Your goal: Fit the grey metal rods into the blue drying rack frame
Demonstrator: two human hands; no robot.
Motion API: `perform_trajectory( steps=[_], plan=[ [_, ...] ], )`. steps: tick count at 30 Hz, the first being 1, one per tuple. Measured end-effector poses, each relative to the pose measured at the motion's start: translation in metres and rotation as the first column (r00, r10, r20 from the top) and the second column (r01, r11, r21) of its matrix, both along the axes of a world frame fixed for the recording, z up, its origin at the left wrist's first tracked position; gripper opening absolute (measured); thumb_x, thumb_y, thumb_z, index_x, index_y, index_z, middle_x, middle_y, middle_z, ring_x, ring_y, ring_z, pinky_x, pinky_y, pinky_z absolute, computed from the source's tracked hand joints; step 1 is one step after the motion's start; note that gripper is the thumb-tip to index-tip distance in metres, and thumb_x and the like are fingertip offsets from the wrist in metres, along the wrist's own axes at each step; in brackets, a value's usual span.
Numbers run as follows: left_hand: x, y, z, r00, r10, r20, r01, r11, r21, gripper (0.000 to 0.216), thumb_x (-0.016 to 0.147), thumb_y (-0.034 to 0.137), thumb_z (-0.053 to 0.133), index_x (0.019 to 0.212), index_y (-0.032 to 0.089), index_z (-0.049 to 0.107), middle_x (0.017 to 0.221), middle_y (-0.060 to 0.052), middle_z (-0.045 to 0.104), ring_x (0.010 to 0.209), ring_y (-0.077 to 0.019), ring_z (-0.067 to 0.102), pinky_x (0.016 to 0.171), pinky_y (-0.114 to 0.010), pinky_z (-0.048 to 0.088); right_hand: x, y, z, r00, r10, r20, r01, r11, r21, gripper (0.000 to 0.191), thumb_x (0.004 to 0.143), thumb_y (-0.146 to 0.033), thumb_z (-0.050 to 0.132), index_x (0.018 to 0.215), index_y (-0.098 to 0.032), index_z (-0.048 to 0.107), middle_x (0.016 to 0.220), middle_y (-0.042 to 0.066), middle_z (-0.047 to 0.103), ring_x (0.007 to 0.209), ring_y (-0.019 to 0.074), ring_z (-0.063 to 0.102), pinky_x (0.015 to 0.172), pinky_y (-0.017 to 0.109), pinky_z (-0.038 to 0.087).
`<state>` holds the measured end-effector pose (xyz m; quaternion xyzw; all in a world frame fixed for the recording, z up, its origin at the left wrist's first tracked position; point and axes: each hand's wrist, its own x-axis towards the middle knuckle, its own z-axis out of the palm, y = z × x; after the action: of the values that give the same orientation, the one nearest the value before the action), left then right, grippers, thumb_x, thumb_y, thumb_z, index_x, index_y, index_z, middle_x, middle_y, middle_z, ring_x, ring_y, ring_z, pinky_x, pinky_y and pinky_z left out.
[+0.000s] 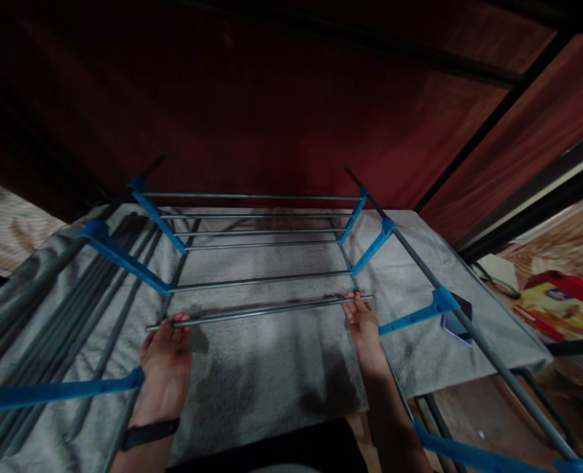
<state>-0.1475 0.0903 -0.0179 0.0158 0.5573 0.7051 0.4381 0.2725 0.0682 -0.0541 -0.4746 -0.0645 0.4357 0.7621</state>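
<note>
A loose grey metal rod (262, 310) lies level across the middle of the view, held at both ends. My left hand (166, 355) grips its left end with fingers curled round it; a dark band sits on that wrist. My right hand (363, 322) pinches the right end. The rod hovers just in front of a grey rack frame (252, 282) with blue plastic brackets (119, 257), which carries several parallel rods. The frame stands over a grey fluffy blanket (272, 374).
A bundle of spare grey rods (50, 309) lies on the blanket at the left. A dark phone (456, 322) rests near the right rail. Dark red curtains (272, 98) hang behind. Colourful packaging (562, 302) sits on the floor at the right.
</note>
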Motion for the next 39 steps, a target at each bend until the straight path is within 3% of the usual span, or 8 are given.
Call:
perform_trajectory(
  steps=[5, 12, 18, 23, 28, 34, 36, 39],
  plan=[
    [0.049, -0.004, 0.027, 0.992, -0.064, 0.108, 0.064, 0.998, 0.007, 0.018, 0.09, 0.0, 0.064, 0.084, 0.017, 0.065, 0.08, 0.0, 0.077, 0.078, -0.0125, 0.076, 0.077, -0.022, 0.059, -0.008, -0.003, -0.01, 0.993, 0.105, -0.047, -0.104, 0.994, 0.016, 0.026, 0.075, -0.03, 0.094, 0.089, -0.024, 0.073, 0.09, -0.002, 0.081, 0.088, 0.015, 0.079, 0.091, 0.031, 0.067],
    [0.12, -0.031, 0.044, 0.947, -0.321, -0.006, 0.318, 0.933, 0.17, 0.036, 0.074, 0.031, 0.096, 0.096, 0.021, 0.069, 0.093, -0.004, 0.081, 0.093, -0.019, 0.079, 0.08, -0.028, 0.059, 0.012, -0.012, -0.044, 0.989, 0.143, -0.045, -0.146, 0.987, -0.068, 0.023, 0.071, -0.027, 0.092, 0.088, -0.025, 0.077, 0.092, -0.001, 0.082, 0.093, 0.0165, 0.08, 0.101, 0.034, 0.066],
    [0.147, -0.039, 0.077, 0.917, -0.351, -0.188, 0.391, 0.883, 0.261, 0.03, 0.087, 0.045, 0.086, 0.097, 0.023, 0.067, 0.096, -0.005, 0.079, 0.097, -0.0212, 0.075, 0.086, -0.033, 0.056, 0.036, -0.016, -0.057, 0.97, 0.213, -0.115, -0.228, 0.963, -0.143, 0.021, 0.077, -0.016, 0.083, 0.094, -0.026, 0.077, 0.097, 0.001, 0.083, 0.09, 0.0169, 0.081, 0.089, 0.027, 0.07],
    [0.155, -0.035, 0.097, 0.844, -0.357, -0.4, 0.487, 0.823, 0.292, 0.019, 0.103, 0.041, 0.066, 0.112, 0.025, 0.063, 0.1, -0.006, 0.077, 0.1, -0.0208, 0.072, 0.096, -0.037, 0.053, 0.01, -0.017, -0.037, 0.945, 0.275, -0.178, -0.305, 0.938, -0.165, 0.016, 0.087, -0.015, 0.07, 0.095, -0.027, 0.078, 0.102, 0.003, 0.082, 0.092, 0.0165, 0.082, 0.083, 0.029, 0.072],
    [0.171, -0.038, 0.09, 0.766, -0.335, -0.548, 0.55, 0.783, 0.291, 0.031, 0.108, 0.037, 0.057, 0.136, 0.026, 0.052, 0.107, -0.006, 0.071, 0.104, -0.0213, 0.07, 0.103, -0.041, 0.053, -0.054, -0.019, 0.001, 0.894, 0.384, -0.232, -0.418, 0.9, -0.121, 0.011, 0.085, -0.023, 0.074, 0.091, -0.031, 0.078, 0.101, 0.001, 0.083, 0.098, 0.0175, 0.08, 0.086, 0.03, 0.07],
    [0.156, -0.031, 0.108, 0.639, -0.27, -0.72, 0.604, 0.756, 0.252, 0.039, 0.112, 0.034, 0.047, 0.15, 0.025, 0.049, 0.104, -0.005, 0.066, 0.095, -0.0205, 0.065, 0.091, -0.036, 0.055, -0.095, -0.032, 0.019, 0.635, 0.725, -0.268, -0.765, 0.638, -0.088, 0.018, 0.08, -0.028, 0.084, 0.097, -0.022, 0.079, 0.098, 0.007, 0.082, 0.082, 0.0186, 0.079, 0.075, 0.033, 0.069],
    [0.143, -0.025, 0.12, 0.565, -0.2, -0.801, 0.61, 0.755, 0.242, 0.038, 0.113, 0.033, 0.046, 0.149, 0.024, 0.052, 0.107, -0.007, 0.068, 0.097, -0.0213, 0.066, 0.093, -0.037, 0.055, -0.095, -0.034, 0.02, 0.64, 0.725, -0.255, -0.763, 0.64, -0.097, 0.019, 0.082, -0.029, 0.083, 0.098, -0.022, 0.08, 0.096, 0.007, 0.082, 0.08, 0.0177, 0.078, 0.073, 0.031, 0.067],
    [0.128, -0.015, 0.13, 0.455, -0.096, -0.885, 0.607, 0.761, 0.229, 0.036, 0.112, 0.03, 0.045, 0.145, 0.022, 0.057, 0.12, -0.011, 0.072, 0.112, -0.0244, 0.068, 0.102, -0.04, 0.054, -0.086, -0.033, 0.023, 0.724, 0.662, -0.194, -0.686, 0.72, -0.102, 0.018, 0.081, -0.029, 0.084, 0.099, -0.024, 0.082, 0.097, 0.005, 0.082, 0.085, 0.0173, 0.077, 0.075, 0.03, 0.067]
  ],
)
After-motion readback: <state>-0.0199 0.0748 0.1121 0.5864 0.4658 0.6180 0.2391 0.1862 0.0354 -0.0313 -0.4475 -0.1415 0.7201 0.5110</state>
